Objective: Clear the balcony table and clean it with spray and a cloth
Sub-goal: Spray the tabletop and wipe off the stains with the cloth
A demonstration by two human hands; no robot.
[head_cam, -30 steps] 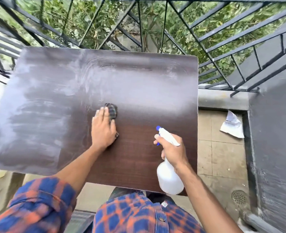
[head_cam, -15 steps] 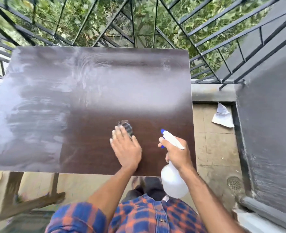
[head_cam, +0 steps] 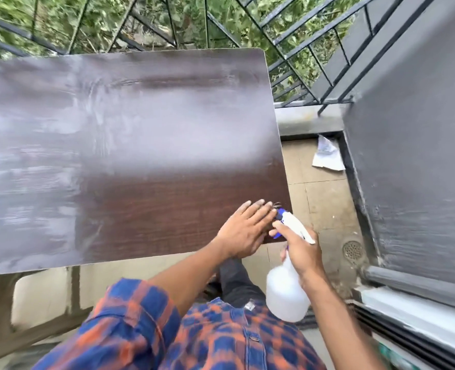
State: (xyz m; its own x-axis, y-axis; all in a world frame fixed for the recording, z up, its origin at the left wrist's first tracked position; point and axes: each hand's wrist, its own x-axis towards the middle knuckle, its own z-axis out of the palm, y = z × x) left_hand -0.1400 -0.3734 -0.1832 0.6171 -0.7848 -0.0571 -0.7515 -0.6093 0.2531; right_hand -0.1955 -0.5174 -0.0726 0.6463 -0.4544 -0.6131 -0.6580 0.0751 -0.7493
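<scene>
With the left hand (head_cam: 243, 231) pressed flat at the table (head_cam: 141, 145) corner, the clasped spray bottle (head_cam: 287, 292) may be knocked by a wider stroke.

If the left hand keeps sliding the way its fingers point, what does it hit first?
Likely the spray bottle's blue nozzle, right beyond the left hand fingertips at the table corner. Whether they are level is unclear.
</scene>
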